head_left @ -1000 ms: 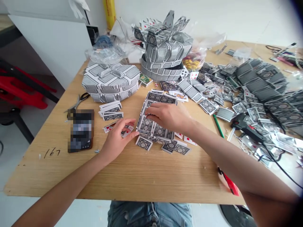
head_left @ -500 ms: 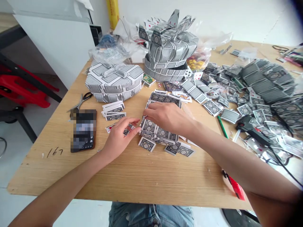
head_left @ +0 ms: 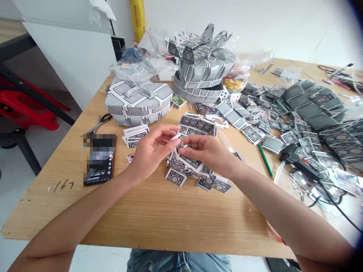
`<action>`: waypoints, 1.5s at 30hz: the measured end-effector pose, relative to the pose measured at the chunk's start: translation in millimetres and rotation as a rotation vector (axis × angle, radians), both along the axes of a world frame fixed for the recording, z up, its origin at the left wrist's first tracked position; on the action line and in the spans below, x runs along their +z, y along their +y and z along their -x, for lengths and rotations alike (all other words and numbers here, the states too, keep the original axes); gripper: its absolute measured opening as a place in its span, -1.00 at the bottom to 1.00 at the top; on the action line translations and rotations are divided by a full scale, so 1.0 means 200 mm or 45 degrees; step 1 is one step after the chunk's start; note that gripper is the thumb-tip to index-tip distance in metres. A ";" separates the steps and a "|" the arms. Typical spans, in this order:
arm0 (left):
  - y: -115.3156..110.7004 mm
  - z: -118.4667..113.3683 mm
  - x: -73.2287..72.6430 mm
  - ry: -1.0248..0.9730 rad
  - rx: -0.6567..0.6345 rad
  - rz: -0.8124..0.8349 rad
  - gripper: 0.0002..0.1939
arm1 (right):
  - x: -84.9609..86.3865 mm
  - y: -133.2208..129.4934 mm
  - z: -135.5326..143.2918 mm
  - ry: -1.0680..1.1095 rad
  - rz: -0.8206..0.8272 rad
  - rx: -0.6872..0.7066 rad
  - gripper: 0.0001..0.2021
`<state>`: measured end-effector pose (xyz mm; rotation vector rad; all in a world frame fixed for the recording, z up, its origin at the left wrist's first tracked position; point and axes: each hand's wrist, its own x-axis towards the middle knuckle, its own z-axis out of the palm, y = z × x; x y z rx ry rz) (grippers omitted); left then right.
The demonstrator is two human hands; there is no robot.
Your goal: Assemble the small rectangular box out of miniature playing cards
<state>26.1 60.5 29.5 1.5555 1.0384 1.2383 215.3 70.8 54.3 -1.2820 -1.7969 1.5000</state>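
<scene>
A playing card (head_left: 176,136), seen nearly edge-on as a white sliver, is pinched between the thumb and fingers of my left hand (head_left: 150,151). Close beside it, my right hand (head_left: 204,151) has its fingers curled together over an open box built of playing cards (head_left: 195,130); whether anything is in its fingertips is hidden. Dark patterned card backs cover the box, and loose cards (head_left: 176,176) stick out flat at its front foot. Left of my left hand lies a small stack of cards (head_left: 136,135).
A phone (head_left: 100,162) and scissors (head_left: 99,122) lie at the left. Behind stand a lidded card box (head_left: 138,100) and a taller card structure (head_left: 201,66). On the right are a green pencil (head_left: 266,161), a glue gun (head_left: 300,160) with its cord, and many scattered folded cards (head_left: 273,144).
My left hand has moved up and right, lifting a card in front of the box. My right hand has shifted from the box's left edge toward that card, its fingers now curled.
</scene>
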 end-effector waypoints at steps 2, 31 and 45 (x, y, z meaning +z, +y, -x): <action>0.01 0.01 -0.02 -0.084 -0.183 0.125 -0.56 | -0.02 -0.01 0.01 0.243 0.293 0.001 -0.68; 0.02 0.04 0.02 -0.523 -0.201 0.834 -0.66 | 0.10 -0.07 -0.08 -0.397 -0.712 0.057 -0.81; 0.02 0.06 0.02 -0.282 -0.281 0.619 -0.72 | 0.12 -0.09 -0.05 -0.488 -0.823 0.112 -0.86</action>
